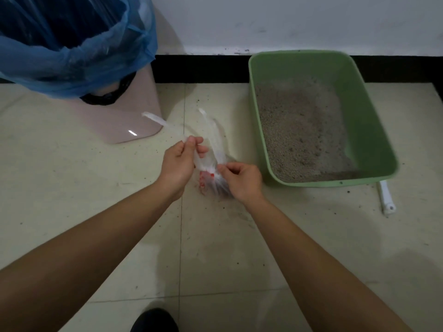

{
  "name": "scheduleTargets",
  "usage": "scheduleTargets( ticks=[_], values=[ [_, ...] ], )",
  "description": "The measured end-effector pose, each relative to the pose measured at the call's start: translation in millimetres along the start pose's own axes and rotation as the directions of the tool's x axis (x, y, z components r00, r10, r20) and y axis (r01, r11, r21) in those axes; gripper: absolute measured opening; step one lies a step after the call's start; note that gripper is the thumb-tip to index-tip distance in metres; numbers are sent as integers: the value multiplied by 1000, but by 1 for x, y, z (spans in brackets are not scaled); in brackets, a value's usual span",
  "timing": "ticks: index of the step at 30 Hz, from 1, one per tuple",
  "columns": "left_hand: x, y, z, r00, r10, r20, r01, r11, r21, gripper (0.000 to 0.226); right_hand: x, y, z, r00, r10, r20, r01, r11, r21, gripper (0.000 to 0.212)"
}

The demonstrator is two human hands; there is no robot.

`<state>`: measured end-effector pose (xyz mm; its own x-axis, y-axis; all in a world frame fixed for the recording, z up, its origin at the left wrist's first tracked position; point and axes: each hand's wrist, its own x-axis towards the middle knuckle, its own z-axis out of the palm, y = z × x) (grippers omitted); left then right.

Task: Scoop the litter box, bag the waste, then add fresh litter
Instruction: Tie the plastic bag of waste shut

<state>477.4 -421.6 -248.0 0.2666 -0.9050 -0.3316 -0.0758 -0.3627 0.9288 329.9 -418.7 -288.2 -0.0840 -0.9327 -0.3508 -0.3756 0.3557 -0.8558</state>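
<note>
I read the waste bag (pixel 215 155) as sitting on the floor (pixel 96 212) directly between both hands, near and left of the green litter box (pixel 335 184). It is a small white bag with red print. The left hand (pixel 178 164) is closed in a pinch, thumb and forefinger gripping one handle strip (pixel 155 121) where it leaves the bag. That strip trails far and left of the fingers. The right hand (pixel 242 180) is also closed in a pinch, fingertips gripping the gathered neck at the bag's right side. A second handle strip (pixel 206 121) lies free, pointing far. The bag's long axis runs near to far with a slight lean left: body near, handles far. I judge the step in hand to be tying off the bag, which needs the free strip crossed over the held one. The free strip lies between the hands, closer to the left. The bin (pixel 134 111) with its blue liner (pixel 72 68) stands far left, so the left hand is the nearer one for disposal. The box holds grey litter (pixel 299 130). A white scoop handle (pixel 386 200) lies just beside its near right corner.
</note>
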Motion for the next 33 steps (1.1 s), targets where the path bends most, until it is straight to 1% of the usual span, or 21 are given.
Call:
scheduleTargets(
  ticks=[1,2,6,7,9,11,13,15,16,17,18,20,21,22,23,26,28,29,31,32,33],
  values=[
    [4,4,0,998,-58,26,60,994,-88,32,-1,-1,1,998,-52,-18,51,997,-55,18],
    [8,6,0,993,-106,60,113,986,-119,31,-3,-2,1,993,-105,-47,99,990,-102,19],
    [15,13,-6,928,-259,269,291,953,-86,17,-5,-6,1,926,-334,-174,299,933,-199,20],
    [15,16,-10,900,-273,339,311,948,-64,21,-3,-6,0,896,-409,-173,361,897,-256,20],
    [14,22,-18,836,-236,495,263,965,17,28,0,-9,-4,812,-574,-108,501,780,-374,18],
    [15,25,-26,768,-201,608,199,977,72,31,3,-14,-9,704,-710,19,641,624,-447,17],
    [19,24,-33,755,-224,616,211,973,95,41,9,-19,-13,632,-759,159,719,497,-486,23],
    [24,20,-34,774,-231,590,205,972,112,38,15,-24,-18,631,-737,241,737,473,-483,24],
    [26,18,-33,779,-226,584,201,974,108,33,17,-26,-20,657,-709,256,727,506,-463,22],
    [27,16,-32,777,-218,591,206,975,88,31,17,-28,-21,709,-653,267,692,573,-438,20],
    [28,14,-31,771,-208,602,218,974,57,32,16,-31,-23,784,-559,270,619,675,-402,17],
    [29,12,-29,756,-191,626,257,966,-16,33,17,-31,-25,932,-266,246,323,918,-232,20],
    [29,13,-29,746,-186,640,278,960,-45,35,16,-33,-26,956,-115,270,138,988,-68,31],
    [29,14,-29,736,-188,650,297,953,-62,37,16,-35,-26,951,-20,307,-7,996,87,44],
    [29,17,-30,728,-190,658,308,949,-66,38,17,-38,-27,944,25,328,-89,979,182,56],
    [30,21,-30,721,-193,665,290,956,-37,39,20,-59,-28,944,15,331,-116,951,287,70],
    [30,22,-29,725,-197,660,258,966,5,37,21,-79,-29,941,-10,338,-90,956,280,76],
    [29,23,-27,724,-197,661,247,969,19,37,24,-86,-27,940,-25,341,-64,967,248,70],
    [28,23,-23,726,-186,662,245,969,3,38,28,-94,-23,950,-66,305,-3,975,220,39],
    [27,22,-22,732,-176,658,266,963,-38,40,32,-96,-21,967,-65,248,-5,963,269,33],
    [27,22,-22,741,-163,652,296,950,-98,40,35,-97,-21,982,-43,186,-30,927,375,34]
  ],
)
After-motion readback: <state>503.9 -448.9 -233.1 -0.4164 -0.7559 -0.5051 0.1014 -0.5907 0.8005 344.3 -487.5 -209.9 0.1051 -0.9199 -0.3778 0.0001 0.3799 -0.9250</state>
